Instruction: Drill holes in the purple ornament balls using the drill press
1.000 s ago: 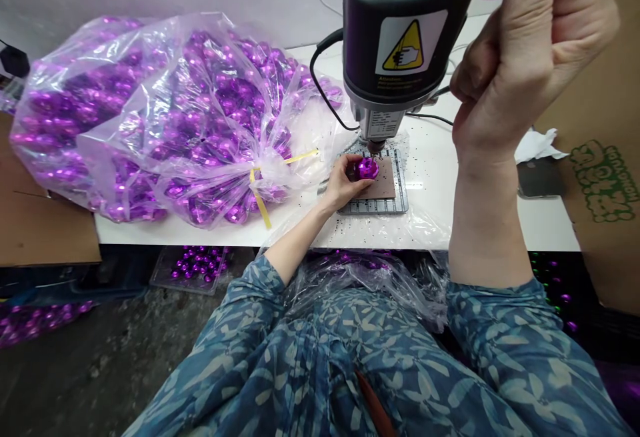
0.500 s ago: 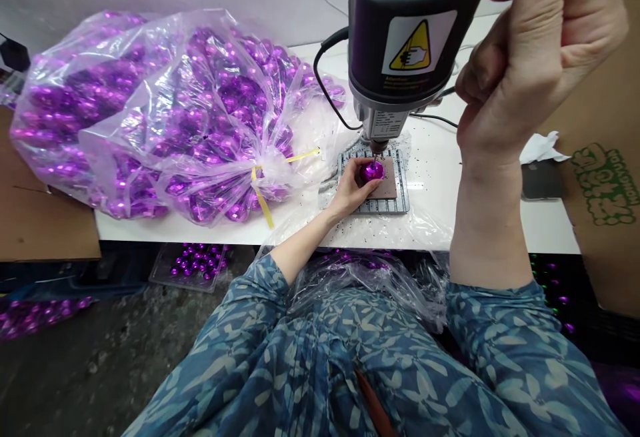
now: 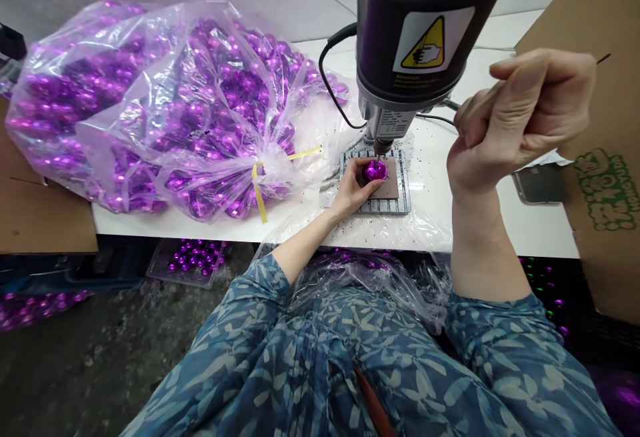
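Note:
My left hand [image 3: 356, 187] pinches a shiny purple ball [image 3: 375, 171] between thumb and fingers, holding it down on a brown square board [image 3: 388, 187]. Beneath the board lies the slotted grey metal base [image 3: 404, 203] of a bench drill press [image 3: 415, 30]. The chuck [image 3: 383, 146] sits right above the ball, and its thin bit reaches the ball's top; whether it has gone in, I cannot tell. On the right, my right hand [image 3: 520, 113] is raised with its fingers curled round the press's feed lever [image 3: 451, 105], mostly hidden by the hand.
A big clear bag [image 3: 175, 110] of purple balls, tied with yellow tape, fills the table's left. At the right are a phone [image 3: 540, 185] and a cardboard box [image 3: 600, 123]. Below the table edge stands a clear bin [image 3: 195, 260] of small purple balls. Dark shavings dot the table.
My right hand has come down and slightly left on the lever. The left hand still holds the ball in the same spot under the bit. The view has shifted slightly.

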The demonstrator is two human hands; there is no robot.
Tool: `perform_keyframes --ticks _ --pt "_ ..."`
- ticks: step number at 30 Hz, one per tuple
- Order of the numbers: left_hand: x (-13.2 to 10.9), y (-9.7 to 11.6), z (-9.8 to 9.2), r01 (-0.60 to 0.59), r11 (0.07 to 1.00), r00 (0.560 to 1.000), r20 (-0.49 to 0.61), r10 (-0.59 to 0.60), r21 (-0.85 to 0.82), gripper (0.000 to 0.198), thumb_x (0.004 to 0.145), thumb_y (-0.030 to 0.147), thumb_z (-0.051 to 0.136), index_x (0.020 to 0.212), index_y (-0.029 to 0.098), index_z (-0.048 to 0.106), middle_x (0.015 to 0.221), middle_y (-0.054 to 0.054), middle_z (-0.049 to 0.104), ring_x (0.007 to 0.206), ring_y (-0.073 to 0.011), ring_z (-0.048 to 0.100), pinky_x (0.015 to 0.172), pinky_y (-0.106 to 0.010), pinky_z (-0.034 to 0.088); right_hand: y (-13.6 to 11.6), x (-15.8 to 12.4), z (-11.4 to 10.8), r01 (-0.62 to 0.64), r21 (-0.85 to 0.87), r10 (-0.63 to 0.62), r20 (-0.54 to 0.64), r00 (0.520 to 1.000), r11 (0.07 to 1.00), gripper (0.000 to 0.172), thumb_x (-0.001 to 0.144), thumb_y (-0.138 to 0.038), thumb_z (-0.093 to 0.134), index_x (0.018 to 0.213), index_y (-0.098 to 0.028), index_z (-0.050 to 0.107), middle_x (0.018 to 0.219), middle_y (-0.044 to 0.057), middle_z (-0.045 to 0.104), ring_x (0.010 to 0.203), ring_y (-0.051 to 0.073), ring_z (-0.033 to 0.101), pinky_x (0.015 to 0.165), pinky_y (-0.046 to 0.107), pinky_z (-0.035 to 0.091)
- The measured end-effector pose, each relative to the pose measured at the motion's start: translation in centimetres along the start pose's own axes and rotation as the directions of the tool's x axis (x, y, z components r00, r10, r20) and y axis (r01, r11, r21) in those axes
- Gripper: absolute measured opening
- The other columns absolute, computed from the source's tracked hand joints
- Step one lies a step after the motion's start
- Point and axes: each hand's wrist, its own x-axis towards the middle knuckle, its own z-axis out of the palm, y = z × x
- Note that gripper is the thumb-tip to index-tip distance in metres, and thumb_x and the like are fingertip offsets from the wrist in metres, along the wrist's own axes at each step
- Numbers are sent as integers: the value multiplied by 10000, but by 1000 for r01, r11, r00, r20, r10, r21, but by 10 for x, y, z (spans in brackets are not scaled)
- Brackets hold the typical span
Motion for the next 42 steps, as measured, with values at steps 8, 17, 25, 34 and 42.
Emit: perform_keyframes --ticks 8,17,25,34,42 --pt "0 6 1 18 999 1000 -7 -19 -42 607 858 572 920 1271 263 600 1370 -132 692 1324 -312 701 1189 -500 550 25 -17 -9 115 26 -113 -84 990 993 396 1033 -563 613 842 -220 559 479 -103 74 340 12 122 411 220 135" --pt "-1 5 1 18 999 1000 -12 -18 -29 622 856 598 918 1268 262 595 1370 -139 693 1313 -321 711 1183 -525 564 43 -35 -27 179 -57 -181 -40 983 982 406 1043 -633 543 899 -255 575 486 -101 144 355 44 97 422 276 218" --pt "2 -1 2 -10 999 1000 7 10 -31 608 889 575 900 1287 267 558 1383 -146 703 1291 -314 735 1164 -557 594 6 1 6 62 18 -60 -74 995 998 369 998 -516 676 851 -185 607 610 -85 385 385 -42 246 409 184 132" --pt "-55 22 -18 -225 949 972 118 203 220 413 829 330 855 1151 252 609 1353 -136 733 1528 -382 568 1267 -664 451 -7 58 34 -281 66 282 1 959 957 490 670 -636 764 724 -181 590 486 -100 209 360 24 297 365 266 71" --pt "53 27 -62 171 925 949 -310 -61 340 310 788 -7 543 644 263 592 788 -55 656 1018 -307 642 1184 -534 457 2 52 33 -223 162 232 -43 972 961 508 675 -653 849 723 -181 666 474 -86 227 372 16 199 370 266 25"
